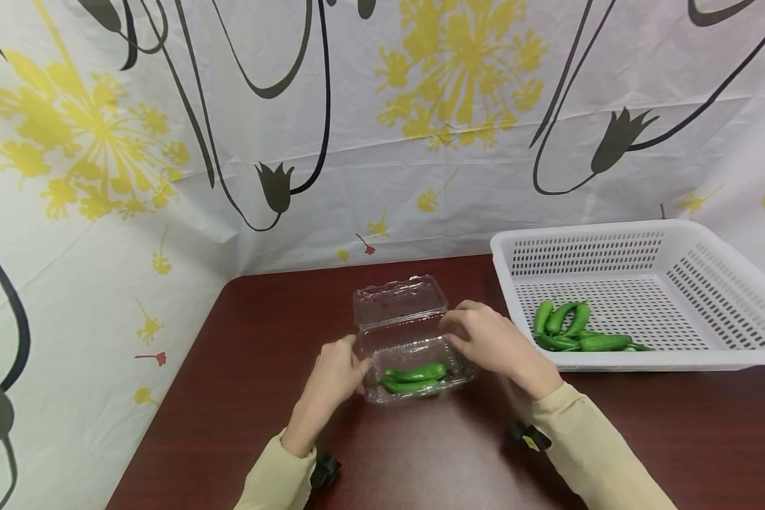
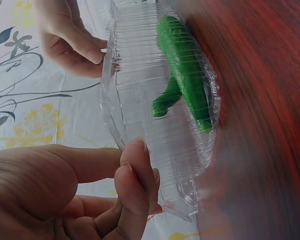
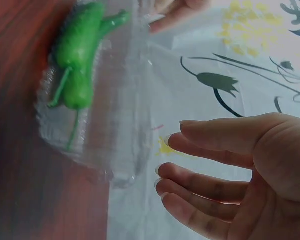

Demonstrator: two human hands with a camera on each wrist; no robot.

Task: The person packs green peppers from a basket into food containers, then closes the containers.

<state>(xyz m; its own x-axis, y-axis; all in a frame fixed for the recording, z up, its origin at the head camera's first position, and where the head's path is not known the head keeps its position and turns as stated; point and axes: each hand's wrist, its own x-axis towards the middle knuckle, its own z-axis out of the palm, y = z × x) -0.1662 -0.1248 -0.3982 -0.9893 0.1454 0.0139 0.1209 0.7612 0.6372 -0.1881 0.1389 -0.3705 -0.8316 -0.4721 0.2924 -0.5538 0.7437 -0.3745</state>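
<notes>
A clear plastic clamshell box (image 1: 398,341) stands on the table with its lid (image 1: 398,303) folded back. Inside, along the near side, lie green chili peppers (image 1: 421,372), also visible through the ribbed wall in the left wrist view. My left hand (image 1: 336,370) pinches the left rim of the box between thumb and fingers. At the opposite end is my right hand (image 1: 484,338); in the right wrist view its fingers (image 3: 205,187) are loosely bent and apart from the box, with nothing between them and the thumb.
To the right stands a white perforated basket (image 1: 682,358) with several more green peppers (image 1: 567,329) in its near left corner. The dark red wooden table (image 1: 242,418) meets a patterned white cloth (image 1: 331,234) at the back and left.
</notes>
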